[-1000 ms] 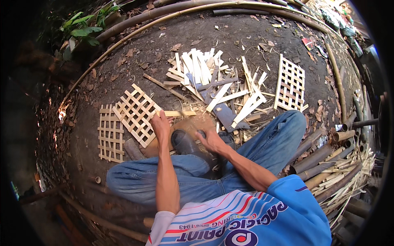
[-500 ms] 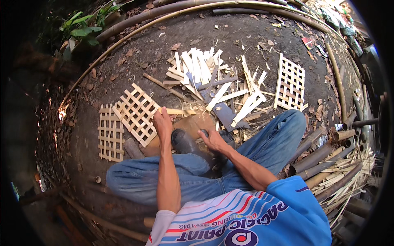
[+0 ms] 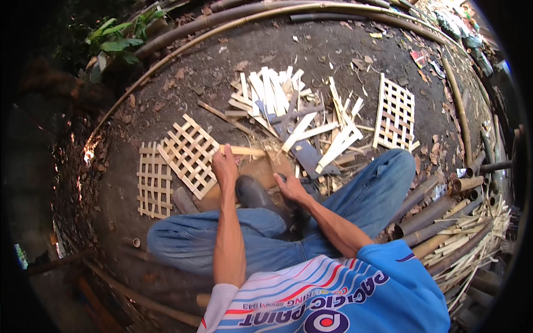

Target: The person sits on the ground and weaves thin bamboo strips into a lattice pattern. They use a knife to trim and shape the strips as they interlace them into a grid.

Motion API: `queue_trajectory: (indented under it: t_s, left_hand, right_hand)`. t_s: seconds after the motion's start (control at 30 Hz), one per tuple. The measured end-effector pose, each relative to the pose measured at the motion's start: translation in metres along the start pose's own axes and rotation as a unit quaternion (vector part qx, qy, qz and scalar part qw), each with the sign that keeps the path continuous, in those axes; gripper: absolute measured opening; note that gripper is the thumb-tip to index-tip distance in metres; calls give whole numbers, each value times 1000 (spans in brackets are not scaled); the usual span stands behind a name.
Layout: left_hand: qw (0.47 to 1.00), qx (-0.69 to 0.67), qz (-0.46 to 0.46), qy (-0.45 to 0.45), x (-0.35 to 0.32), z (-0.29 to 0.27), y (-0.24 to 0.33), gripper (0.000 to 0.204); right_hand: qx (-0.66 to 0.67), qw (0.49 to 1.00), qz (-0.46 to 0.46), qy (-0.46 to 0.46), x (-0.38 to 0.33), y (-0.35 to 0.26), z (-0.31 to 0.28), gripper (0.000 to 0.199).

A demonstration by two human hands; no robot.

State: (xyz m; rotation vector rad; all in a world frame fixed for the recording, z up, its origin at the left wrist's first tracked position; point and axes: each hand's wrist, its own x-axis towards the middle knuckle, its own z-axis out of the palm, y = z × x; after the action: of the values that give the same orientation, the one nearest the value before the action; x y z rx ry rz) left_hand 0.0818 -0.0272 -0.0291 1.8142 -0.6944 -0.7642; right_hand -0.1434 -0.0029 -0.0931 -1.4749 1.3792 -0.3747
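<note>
**Pale wood strip (image 3: 248, 150): probably light, springy**

Left hand (image 3: 224, 167) pinches the strip's left end; the rest runs out rightward, beyond the dark boot (image 3: 251, 191). Right hand (image 3: 292, 190) grips the knife (image 3: 282, 177) by its handle; blade near the free end, contact unclear. Judged fairly stiff lengthwise, liable to split, edges possibly sharp. Best hold: flat faces, well away from blade.
</note>
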Motion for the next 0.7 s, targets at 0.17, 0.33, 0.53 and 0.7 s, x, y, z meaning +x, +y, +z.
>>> queue_trajectory:
  t_s: [0.17, 0.33, 0.53, 0.7]
  left_hand:
    - [993, 15, -112, -23, 12, 25, -62, 38]
    - [993, -98, -27, -60, 23, 67, -129, 30]
    - [966, -168, -138, -137, -26, 43, 25, 26]
    - [951, -175, -166, -191, -48, 21, 44, 29]
  right_hand:
    - [190, 953, 158, -174, 7, -20, -18, 48]
    - [244, 955, 81, -150, 2, -30, -12, 43]
    - [142, 987, -73, -12, 24, -19, -29, 53]
    - [-20, 997, -38, 66, 19, -63, -56, 34]
